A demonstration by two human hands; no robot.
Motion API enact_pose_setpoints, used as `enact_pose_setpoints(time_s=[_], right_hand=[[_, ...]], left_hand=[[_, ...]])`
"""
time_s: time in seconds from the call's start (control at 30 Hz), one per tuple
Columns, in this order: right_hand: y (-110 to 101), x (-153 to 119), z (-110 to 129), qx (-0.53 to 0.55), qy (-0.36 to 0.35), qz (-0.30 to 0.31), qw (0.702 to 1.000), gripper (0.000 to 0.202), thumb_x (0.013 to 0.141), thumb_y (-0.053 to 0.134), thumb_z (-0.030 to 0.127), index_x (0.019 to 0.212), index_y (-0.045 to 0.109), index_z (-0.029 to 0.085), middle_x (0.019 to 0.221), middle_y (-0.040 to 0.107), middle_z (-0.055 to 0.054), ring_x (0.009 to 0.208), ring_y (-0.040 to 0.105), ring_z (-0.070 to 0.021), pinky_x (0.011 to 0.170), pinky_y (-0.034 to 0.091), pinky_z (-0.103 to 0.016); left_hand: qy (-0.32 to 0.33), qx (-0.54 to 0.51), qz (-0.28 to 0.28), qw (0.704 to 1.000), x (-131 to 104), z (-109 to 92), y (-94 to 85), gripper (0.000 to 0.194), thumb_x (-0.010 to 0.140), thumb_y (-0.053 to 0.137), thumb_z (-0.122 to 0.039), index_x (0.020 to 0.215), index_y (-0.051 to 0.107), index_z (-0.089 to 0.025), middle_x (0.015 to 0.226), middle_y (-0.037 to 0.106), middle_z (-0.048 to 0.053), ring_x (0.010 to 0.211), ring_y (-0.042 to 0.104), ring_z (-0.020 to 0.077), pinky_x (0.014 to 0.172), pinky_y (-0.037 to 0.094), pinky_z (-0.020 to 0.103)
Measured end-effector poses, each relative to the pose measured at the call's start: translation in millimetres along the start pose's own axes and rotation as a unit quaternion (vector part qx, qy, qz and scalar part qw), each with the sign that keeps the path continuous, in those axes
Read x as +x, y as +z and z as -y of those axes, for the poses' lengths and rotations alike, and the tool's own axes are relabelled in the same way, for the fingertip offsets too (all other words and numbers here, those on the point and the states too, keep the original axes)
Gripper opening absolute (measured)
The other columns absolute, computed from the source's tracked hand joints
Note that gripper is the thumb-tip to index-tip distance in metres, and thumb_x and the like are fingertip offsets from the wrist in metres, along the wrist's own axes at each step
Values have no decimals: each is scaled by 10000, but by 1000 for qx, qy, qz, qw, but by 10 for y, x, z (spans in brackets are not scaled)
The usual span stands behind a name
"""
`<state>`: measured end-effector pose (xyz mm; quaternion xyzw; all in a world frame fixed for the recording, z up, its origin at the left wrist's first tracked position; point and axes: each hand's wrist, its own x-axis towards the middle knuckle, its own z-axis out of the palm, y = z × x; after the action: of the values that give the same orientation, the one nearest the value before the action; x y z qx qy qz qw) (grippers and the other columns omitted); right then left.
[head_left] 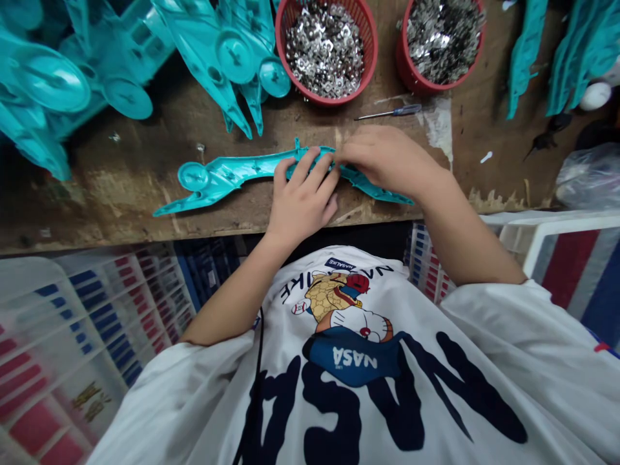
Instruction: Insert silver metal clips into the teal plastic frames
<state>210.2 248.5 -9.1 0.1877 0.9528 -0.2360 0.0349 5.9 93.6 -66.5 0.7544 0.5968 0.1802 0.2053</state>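
A long, curved turquoise plastic part (pixel 242 169) lies along the front of the wooden bench, with a round disc near its left end. My left hand (pixel 303 203) grips the middle of this part, fingers bent over it and thumb at its near edge. Close beside those fingertips, my right hand (pixel 387 158) is closed in a pinch at the part's upper edge. Whatever sits between the right fingertips is hidden. Beyond my right hand rests a small screwdriver (pixel 394 112) with a bluish handle.
Two red baskets, a left one (pixel 374 45) and a right one (pixel 404 64), hold small metal clips. Turquoise parts pile up at the left (pixel 48 77) and right (pixel 526 58). A clear plastic bag (pixel 588 177) lies far right. Plastic crates (pixel 97 310) stand below the bench edge.
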Motion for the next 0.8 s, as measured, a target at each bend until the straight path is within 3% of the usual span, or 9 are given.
enact_pose_setpoints(time_s=[0.23,0.4,0.47,0.53,0.6,0.67,0.8], right_hand=[[2,-2,6,-50,-9,7,999,408,1151,444,121,1320,805,205,1225,816,-148,1206,725,-338,1057,570,-487],[-6,-8,-31,-4,8,8,1000,459,1128,448,175,1403,807,256,1285,826,-136,1259,735,-342,1097,591,-524],[-19,-62,-78,26,36,-30,999,433,1097,523,217,1415,798,320,1329,841,-101,1277,747,-336,1123,594,-515],[-27,-156,-144,50,103,-110,987,409,1073,542,223,1365,796,354,1383,843,-78,1323,748,-332,1168,586,-505],[-8,-264,-229,56,199,-187,960,414,1063,498,199,1314,793,344,1401,840,-91,1356,745,-349,1196,575,-528],[64,-352,-341,43,270,-220,936,410,1056,493,211,1312,790,331,1439,827,-111,1377,733,-392,1202,565,-585],[317,-427,-609,5,285,-253,924,273,1094,588,382,1226,818,317,1386,835,-141,1267,731,-432,1065,606,-600]], left_hand=[[7,-4,-12,1000,-6,6,10,626,1120,571,-311,1745,578,-285,1844,579,137,1783,436,437,1460,248,724],[3,2,-6,1000,0,-11,-14,600,1118,559,-311,1715,609,-279,1851,568,151,1781,443,440,1454,254,726],[5,6,-8,1000,-1,-17,-18,591,1112,562,-306,1701,618,-285,1852,567,145,1781,446,430,1455,255,718],[7,7,-12,1000,-4,-21,-18,592,1102,573,-302,1692,623,-295,1851,570,137,1781,448,424,1459,248,714],[7,8,-16,1000,-4,-25,-18,595,1100,576,-304,1694,621,-299,1842,584,132,1776,457,420,1460,249,712],[5,10,-17,1000,-2,-27,-24,599,1108,569,-308,1706,613,-305,1831,597,130,1770,468,417,1455,261,710],[-3,2,-9,1000,9,-29,-48,615,1110,572,-315,1722,613,-363,1836,595,108,1775,464,424,1451,259,717]])
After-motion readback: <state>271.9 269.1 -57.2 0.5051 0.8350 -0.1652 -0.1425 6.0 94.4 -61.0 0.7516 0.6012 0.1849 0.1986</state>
